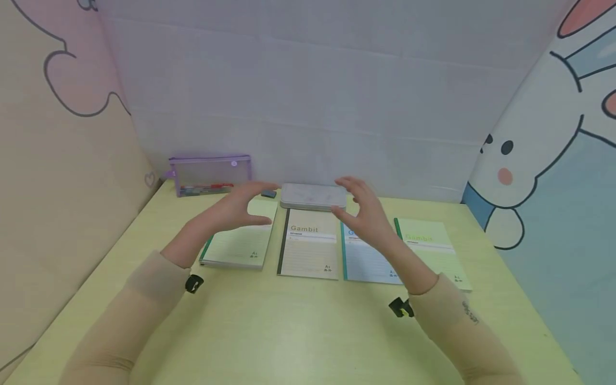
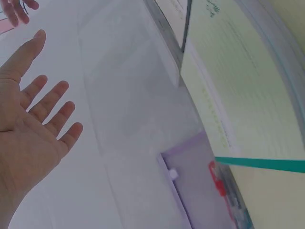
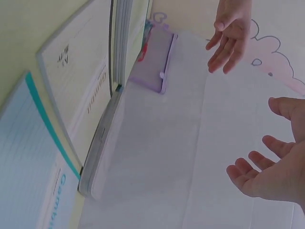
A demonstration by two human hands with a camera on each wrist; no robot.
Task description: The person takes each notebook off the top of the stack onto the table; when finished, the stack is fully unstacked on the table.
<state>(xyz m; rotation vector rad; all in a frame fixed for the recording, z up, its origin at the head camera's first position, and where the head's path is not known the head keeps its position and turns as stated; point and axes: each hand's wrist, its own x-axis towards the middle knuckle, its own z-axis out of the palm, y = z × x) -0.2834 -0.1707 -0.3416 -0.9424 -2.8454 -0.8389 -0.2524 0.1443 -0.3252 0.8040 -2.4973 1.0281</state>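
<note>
Both hands are raised above the table with nothing in their grasp, palms facing each other. My left hand (image 1: 233,208) overlaps a thick stack of green notebooks (image 1: 240,248) in the head view; its fingers are spread and relaxed. My right hand (image 1: 368,216) overlaps a blue notebook (image 1: 368,262), its fingers loosely bent and the thumb apart. Between the hands, against the back wall, lies a pale grey flat case (image 1: 313,196). Below it is a beige notebook (image 1: 308,248) marked Gambit. In the left wrist view the left palm (image 2: 33,124) appears bare.
A see-through purple zip pouch (image 1: 212,174) with pens stands at the back left. A small dark object (image 1: 268,194) lies next to the flat case. At right lies a light green notebook (image 1: 435,251). Printed cloth walls (image 1: 313,96) surround the yellowish table (image 1: 289,331).
</note>
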